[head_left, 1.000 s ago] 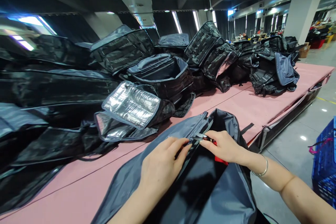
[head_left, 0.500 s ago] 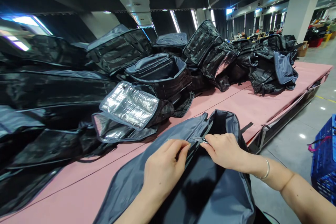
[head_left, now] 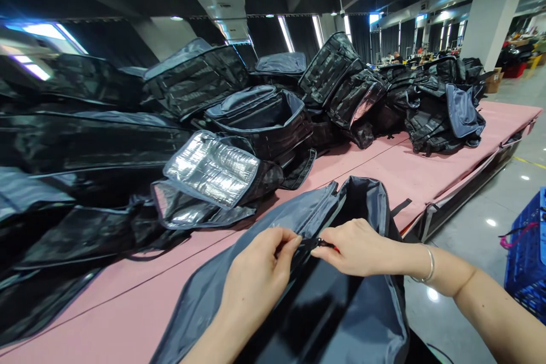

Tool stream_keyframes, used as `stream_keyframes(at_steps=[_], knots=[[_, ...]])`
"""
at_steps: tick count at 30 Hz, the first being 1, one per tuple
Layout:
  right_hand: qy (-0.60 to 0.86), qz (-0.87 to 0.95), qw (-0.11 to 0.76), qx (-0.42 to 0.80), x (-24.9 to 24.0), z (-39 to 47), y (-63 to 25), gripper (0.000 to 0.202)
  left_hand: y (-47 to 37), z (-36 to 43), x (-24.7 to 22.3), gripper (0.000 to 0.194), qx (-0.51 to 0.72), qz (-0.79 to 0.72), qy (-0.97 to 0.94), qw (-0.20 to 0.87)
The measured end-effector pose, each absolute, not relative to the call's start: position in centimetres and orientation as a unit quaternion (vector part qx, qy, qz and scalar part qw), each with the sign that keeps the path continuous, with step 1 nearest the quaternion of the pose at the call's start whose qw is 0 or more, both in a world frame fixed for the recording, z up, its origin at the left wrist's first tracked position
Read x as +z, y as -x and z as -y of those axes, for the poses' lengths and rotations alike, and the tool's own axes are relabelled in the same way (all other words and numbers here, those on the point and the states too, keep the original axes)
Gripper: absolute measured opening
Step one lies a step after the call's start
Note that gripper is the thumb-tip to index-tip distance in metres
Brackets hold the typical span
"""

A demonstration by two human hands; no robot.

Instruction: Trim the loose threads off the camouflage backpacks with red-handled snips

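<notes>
A bag with grey-blue lining (head_left: 367,318) lies spread open at the near edge of the pink table. Over its inner seam, my left hand (head_left: 264,267) pinches a bit of dark material between thumb and fingertips. Just to the right, my right hand (head_left: 354,247) is closed on a small tool with a dark tip and a red part, only partly showing. The tip of the tool points at the material by my left fingertips. Most of the tool is hidden in my right hand.
Black camouflage bags (head_left: 196,79) are heaped along the far side of the pink table (head_left: 140,301). One open flap has silver lining (head_left: 213,168). A blue crate (head_left: 526,256) stands on the floor at the right. People sit far back.
Both hands have moved slightly left along the seam. A red part of the tool now shows at my right hand, and dark material shows between the hands.
</notes>
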State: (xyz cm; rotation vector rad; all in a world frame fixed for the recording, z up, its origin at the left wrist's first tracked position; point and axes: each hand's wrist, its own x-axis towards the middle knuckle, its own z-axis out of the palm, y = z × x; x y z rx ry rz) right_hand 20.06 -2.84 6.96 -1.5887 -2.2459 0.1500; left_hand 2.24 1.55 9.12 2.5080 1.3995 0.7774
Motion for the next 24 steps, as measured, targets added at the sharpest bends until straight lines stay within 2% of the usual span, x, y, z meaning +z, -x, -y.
stream_keyframes(at_steps=[4,10,14,19,22,24], knots=[[0.556,0.798,0.224,0.06,6.3,2.4,-20.2,0.036,-1.8,-1.4,9.4,0.029,0.284,-0.462,-0.829,0.135],[0.566,0.748,0.324,0.122,5.5,1.9,-20.6,0.031,0.2,-0.9,11.3,0.053,0.335,-0.469,-0.787,0.219],[0.573,0.734,0.333,0.149,5.4,1.8,-20.6,0.029,1.5,-1.5,11.2,0.043,0.313,-0.509,-0.769,0.226],[0.571,0.733,0.336,0.152,5.5,1.9,-20.4,0.028,3.1,-2.0,10.1,0.041,0.211,-0.519,-0.789,0.254],[0.568,0.734,0.339,0.155,5.6,2.0,-20.4,0.027,3.6,-1.7,9.8,0.034,0.167,-0.514,-0.807,0.239],[0.565,0.738,0.336,0.154,5.6,2.1,-20.4,0.028,3.8,-1.5,9.7,0.028,0.184,-0.519,-0.809,0.206]])
